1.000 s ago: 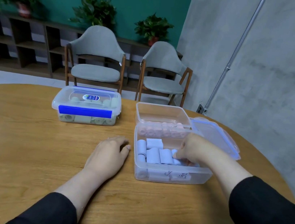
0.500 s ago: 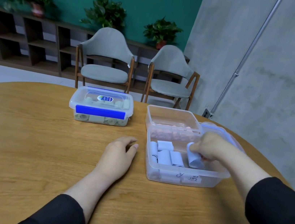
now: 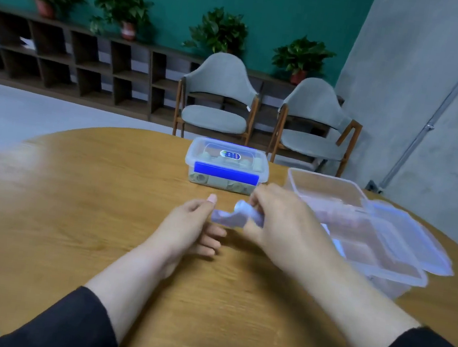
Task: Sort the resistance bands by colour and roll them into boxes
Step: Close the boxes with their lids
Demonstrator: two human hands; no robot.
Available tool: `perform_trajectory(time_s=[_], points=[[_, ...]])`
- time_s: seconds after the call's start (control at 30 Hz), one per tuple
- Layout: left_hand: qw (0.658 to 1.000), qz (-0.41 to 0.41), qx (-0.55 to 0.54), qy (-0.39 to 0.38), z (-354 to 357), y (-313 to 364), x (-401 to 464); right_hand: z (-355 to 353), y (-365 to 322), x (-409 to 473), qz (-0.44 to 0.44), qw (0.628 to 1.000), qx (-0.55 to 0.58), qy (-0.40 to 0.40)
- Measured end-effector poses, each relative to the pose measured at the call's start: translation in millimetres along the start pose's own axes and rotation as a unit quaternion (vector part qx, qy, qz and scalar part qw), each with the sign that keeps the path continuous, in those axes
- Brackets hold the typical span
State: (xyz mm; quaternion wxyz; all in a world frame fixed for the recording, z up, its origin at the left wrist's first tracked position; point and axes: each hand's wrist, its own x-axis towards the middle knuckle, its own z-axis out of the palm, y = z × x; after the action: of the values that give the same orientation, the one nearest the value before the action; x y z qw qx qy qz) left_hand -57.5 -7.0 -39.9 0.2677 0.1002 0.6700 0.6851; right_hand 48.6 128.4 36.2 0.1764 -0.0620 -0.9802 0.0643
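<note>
Here, soft crumpled lilac band (image 3: pixel 235 217) between hands.

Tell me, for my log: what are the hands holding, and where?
A pale blue rolled resistance band: right hand grips the rolled end, left hand pinches the loose end.
</note>
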Motion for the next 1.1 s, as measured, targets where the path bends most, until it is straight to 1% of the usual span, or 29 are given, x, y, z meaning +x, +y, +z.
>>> perform_trajectory(time_s=[0.07,0.1,0.13,0.2,0.23,0.27,0.47,0.6,0.7,0.77,0.83,0.97,1.1], points=[[0.996,0.029,0.089,0.011,-19.8,-8.5,2.8,41.0,-17.7,-20.5,-0.029,0.999,0.019,-0.038],[0.988,0.052,0.148,0.009,-29.6,-12.1,3.4,58.5,-23.9,-29.7,-0.040,0.998,0.017,-0.053],[0.973,0.077,0.216,0.006,-38.4,-14.1,3.5,72.3,-28.7,-37.1,-0.052,0.997,0.014,-0.063],[0.927,0.121,0.354,0.002,-51.3,-16.2,1.5,88.5,-35.1,-44.8,-0.070,0.995,0.010,-0.076],[0.905,0.134,0.403,0.000,-55.9,-18.2,0.3,92.0,-37.1,-46.3,-0.075,0.994,0.012,-0.080],[0.891,0.145,0.431,-0.002,-59.0,-20.3,-0.2,93.8,-37.1,-46.4,-0.079,0.993,0.017,-0.081],[0.861,0.226,0.455,0.007,-68.1,-34.1,5.9,96.1,-26.8,-41.5,-0.089,0.987,0.099,-0.087],[0.835,0.247,0.492,0.007,-70.8,-42.4,11.8,99.9,-20.1,-38.7,-0.098,0.983,0.134,-0.082],[0.831,0.255,0.494,0.022,-71.2,-43.7,18.0,103.5,-17.0,-39.9,-0.101,0.982,0.140,-0.076],[0.828,0.258,0.497,0.028,-70.5,-42.6,22.4,106.7,-17.2,-39.8,-0.089,0.984,0.138,-0.070],[0.824,0.261,0.502,0.025,-69.6,-42.1,26.0,109.4,-17.0,-37.8,-0.082,0.984,0.142,-0.063],[0.820,0.271,0.503,0.016,-68.2,-42.0,29.6,109.2,-11.9,-28.4,-0.085,0.979,0.163,-0.084],[0.822,0.268,0.502,0.005,-68.9,-42.7,31.8,110.2,-7.0,-23.3,-0.092,0.980,0.166,-0.063]])
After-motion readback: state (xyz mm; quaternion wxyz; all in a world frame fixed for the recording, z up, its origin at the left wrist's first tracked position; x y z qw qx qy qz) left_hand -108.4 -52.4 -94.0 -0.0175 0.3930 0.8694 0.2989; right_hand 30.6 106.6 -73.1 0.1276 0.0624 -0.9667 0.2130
